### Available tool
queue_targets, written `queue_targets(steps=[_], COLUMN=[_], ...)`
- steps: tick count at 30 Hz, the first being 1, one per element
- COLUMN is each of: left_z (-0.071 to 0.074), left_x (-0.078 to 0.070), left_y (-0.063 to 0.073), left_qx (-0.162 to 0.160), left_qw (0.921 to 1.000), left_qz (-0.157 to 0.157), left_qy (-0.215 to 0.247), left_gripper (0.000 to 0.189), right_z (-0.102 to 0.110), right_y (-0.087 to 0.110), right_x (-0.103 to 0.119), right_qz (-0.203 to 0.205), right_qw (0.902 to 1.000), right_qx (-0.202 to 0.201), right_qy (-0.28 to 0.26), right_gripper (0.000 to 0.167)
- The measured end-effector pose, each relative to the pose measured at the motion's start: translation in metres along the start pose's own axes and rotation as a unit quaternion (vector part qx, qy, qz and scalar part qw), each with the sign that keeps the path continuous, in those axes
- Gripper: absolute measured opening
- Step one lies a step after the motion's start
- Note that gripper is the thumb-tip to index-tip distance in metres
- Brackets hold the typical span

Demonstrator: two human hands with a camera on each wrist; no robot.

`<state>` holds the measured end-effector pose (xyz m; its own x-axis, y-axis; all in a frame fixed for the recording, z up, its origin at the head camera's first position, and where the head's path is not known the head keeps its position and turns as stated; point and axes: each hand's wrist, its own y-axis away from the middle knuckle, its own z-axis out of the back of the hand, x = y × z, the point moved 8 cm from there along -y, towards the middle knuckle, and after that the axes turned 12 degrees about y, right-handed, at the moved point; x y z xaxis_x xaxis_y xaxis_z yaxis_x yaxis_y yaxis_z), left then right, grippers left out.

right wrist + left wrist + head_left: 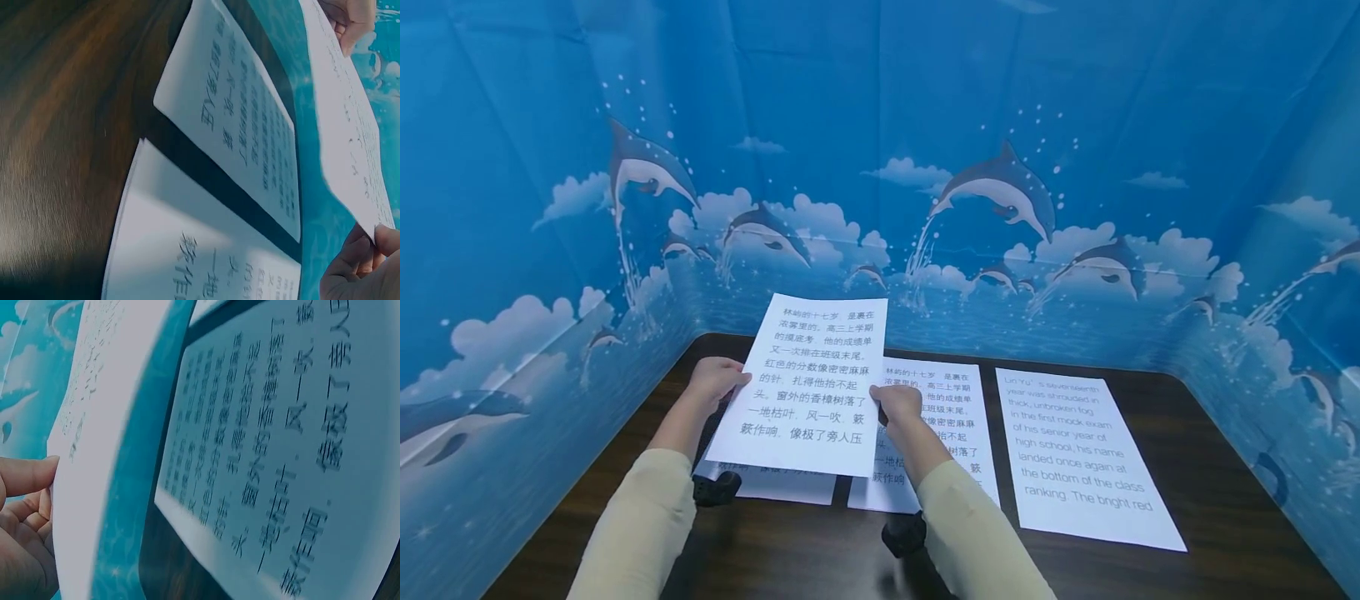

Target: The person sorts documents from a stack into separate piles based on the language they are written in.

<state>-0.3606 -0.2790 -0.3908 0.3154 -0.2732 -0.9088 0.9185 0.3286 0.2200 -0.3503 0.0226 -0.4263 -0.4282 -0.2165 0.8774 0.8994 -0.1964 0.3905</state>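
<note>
Both hands hold up one white sheet of paper (812, 383) printed with Chinese text, raised above the table and tilted toward me. My left hand (718, 379) pinches its left edge between thumb and fingers; the left wrist view shows the thumb on the paper's near face. At the right edge, lower down, my right hand (898, 405) pinches it the same way. Beneath the raised sheet lies another Chinese-text sheet (250, 456), mostly covered in the head view. A middle stack of Chinese-text paper (156, 219) lies beside it, partly behind my right hand and forearm.
To the right lies a sheet with English text (1082, 450). All the papers rest on a dark wood table (1112, 567). A blue curtain (880, 167) printed with dolphins and clouds stands along the table's back and sides.
</note>
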Motion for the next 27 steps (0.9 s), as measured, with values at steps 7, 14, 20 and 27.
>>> queue_targets(steps=[7, 14, 20, 27], left_z=[0.011, 0.014, 0.015, 0.018], left_x=[-0.007, 0.001, 0.007, 0.017], left_y=[0.012, 0.005, 0.003, -0.002], left_qx=[-0.007, -0.007, -0.014, -0.021], left_qw=[0.9999, 0.9999, 0.9999, 0.9996], left_qz=[-0.01, -0.015, 0.009, 0.01], left_qy=[0.008, 0.005, 0.002, -0.014], left_gripper=[0.029, 0.03, 0.03, 0.026], right_z=[-0.023, -0.026, -0.027, -0.031], right_y=[-0.02, -0.008, 0.006, 0.004], right_x=[-0.012, -0.012, -0.011, -0.014], right_qz=[-0.024, -0.035, -0.038, -0.03], right_qw=[0.9997, 0.9994, 0.9991, 0.9985], right_qx=[-0.002, 0.001, 0.018, 0.038], right_qy=[-0.003, 0.007, 0.005, 0.024], right_gripper=[0.021, 0.021, 0.016, 0.017])
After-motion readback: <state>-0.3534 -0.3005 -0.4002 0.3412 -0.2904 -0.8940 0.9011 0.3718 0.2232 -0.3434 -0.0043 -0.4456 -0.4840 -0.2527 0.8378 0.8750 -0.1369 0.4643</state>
